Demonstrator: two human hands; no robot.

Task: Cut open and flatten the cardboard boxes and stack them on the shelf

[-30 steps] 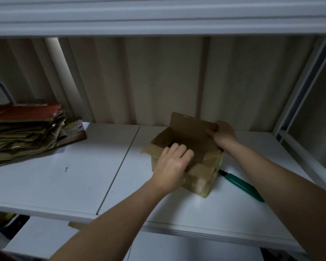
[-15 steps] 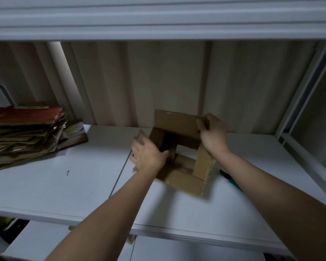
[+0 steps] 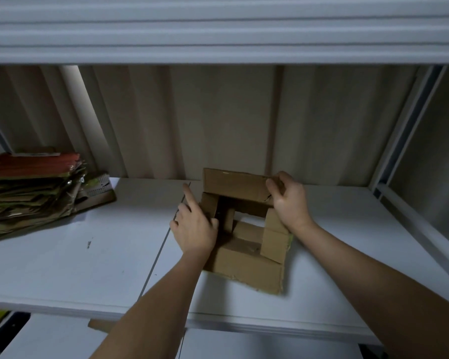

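Observation:
A small brown cardboard box (image 3: 246, 268) lies on the white shelf (image 3: 88, 270), open at both ends so the shelf shows through its middle. Its flaps are spread out flat, the near one toward me. My left hand (image 3: 195, 226) holds the box's left wall, thumb inside, with the index finger pointing up. My right hand (image 3: 288, 200) pinches the far flap at its right corner. The green knife is hidden from view.
A stack of flattened cardboard (image 3: 29, 190) with a red sheet on top sits at the shelf's left end. A shelf board spans overhead, a white metal upright (image 3: 399, 141) stands at right, and a lower shelf (image 3: 49, 338) shows below.
The box went from standing upright with its open top up to lying tipped toward me with flaps spread. My left hand moved from the near wall to the left wall. The green knife dropped out of sight.

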